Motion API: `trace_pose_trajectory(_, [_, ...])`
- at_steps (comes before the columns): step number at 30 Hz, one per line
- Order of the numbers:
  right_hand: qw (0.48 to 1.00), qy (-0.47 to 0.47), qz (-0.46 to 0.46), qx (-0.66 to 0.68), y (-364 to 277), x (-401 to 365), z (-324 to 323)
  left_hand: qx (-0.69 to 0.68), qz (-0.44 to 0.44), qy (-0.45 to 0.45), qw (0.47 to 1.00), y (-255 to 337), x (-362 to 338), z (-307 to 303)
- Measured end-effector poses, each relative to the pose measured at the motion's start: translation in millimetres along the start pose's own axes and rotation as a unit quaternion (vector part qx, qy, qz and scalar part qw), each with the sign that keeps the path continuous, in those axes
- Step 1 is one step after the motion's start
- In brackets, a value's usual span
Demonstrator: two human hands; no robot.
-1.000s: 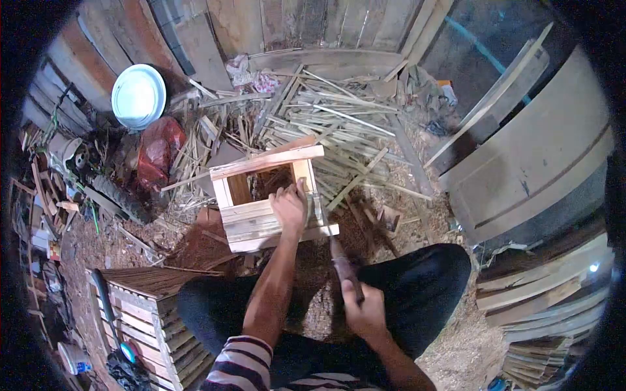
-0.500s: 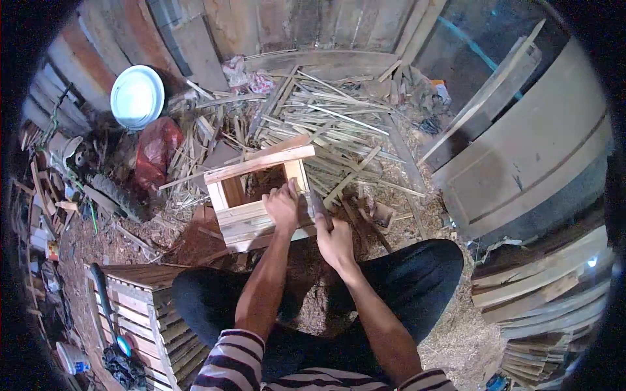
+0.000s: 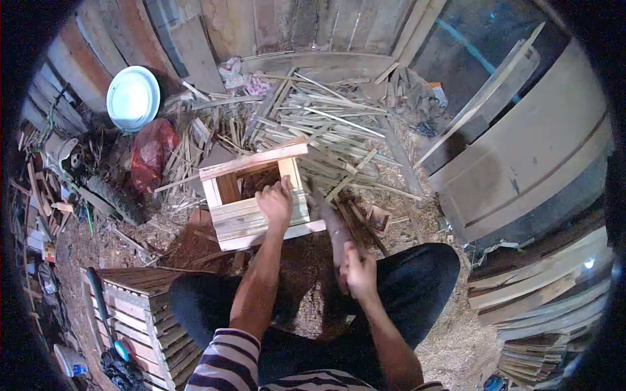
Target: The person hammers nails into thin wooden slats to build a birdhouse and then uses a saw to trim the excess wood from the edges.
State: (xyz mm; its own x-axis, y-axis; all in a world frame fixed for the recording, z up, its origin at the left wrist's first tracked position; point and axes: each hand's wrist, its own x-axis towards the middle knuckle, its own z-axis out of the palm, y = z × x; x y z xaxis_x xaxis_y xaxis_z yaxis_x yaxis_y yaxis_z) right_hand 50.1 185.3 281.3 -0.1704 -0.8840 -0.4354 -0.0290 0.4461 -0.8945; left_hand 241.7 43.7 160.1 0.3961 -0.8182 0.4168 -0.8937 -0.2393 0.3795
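Observation:
A small wooden box frame point(image 3: 254, 218) of pale slats, with an opening in its upper part, stands tilted in front of my knees. My left hand point(image 3: 275, 205) grips it at the lower edge of that opening, near the right upright. My right hand point(image 3: 358, 268) is closed around the handle of a long-bladed hand tool point(image 3: 334, 225). Its long, flat blade is smeared by motion and slants up and left along the box's right side. I cannot tell whether the blade is a saw's or a knife's.
Thin wood strips point(image 3: 319, 111) lie piled beyond the box. A slatted crate point(image 3: 134, 313) stands by my left knee, and stacked boards point(image 3: 541, 277) lie at right. A red sack point(image 3: 153, 153) and a white basin point(image 3: 133, 98) are at far left.
My right hand has drawn the bladed tool back toward me and to the right, away from the box's edge. My left hand keeps its hold on the box.

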Motion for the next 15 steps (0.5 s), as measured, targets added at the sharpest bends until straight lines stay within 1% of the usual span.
trace_pose_trajectory(1, [0.997,-0.015,0.023,0.066,-10,2,3,0.009,-0.005,-0.010,1.000,-5,-1,1])
trace_pose_trajectory(2, [0.994,-0.017,0.031,0.107,-15,3,5,0.010,-0.004,0.005,1.000,-4,-2,1])
trace_pose_trajectory(3, [0.988,-0.018,0.039,0.146,-19,2,8,0.020,0.007,-0.001,1.000,-5,-3,-1])
trace_pose_trajectory(4, [0.986,-0.040,0.030,0.160,-29,-2,9,0.013,0.011,0.000,1.000,-5,-2,-3])
trace_pose_trajectory(5, [0.986,-0.041,0.032,0.159,-33,-5,10,0.004,0.014,-0.001,1.000,-4,-2,-4])
trace_pose_trajectory(7, [0.979,-0.059,0.080,0.180,-37,-10,12,0.006,0.017,-0.004,1.000,-2,-4,-7])
trace_pose_trajectory(8, [0.982,-0.058,0.070,0.166,-35,-13,13,0.008,0.024,-0.005,1.000,-3,-5,-7])
trace_pose_trajectory(12, [0.980,-0.060,0.090,0.166,-28,-8,14,-0.022,0.023,-0.008,0.999,0,-10,-9])
trace_pose_trajectory(14, [0.962,-0.079,0.131,0.226,-26,5,23,-0.008,0.015,-0.001,1.000,3,-14,-16])
trace_pose_trajectory(15, [0.961,-0.078,0.133,0.227,-26,1,21,-0.006,0.016,-0.002,1.000,3,-17,-16])
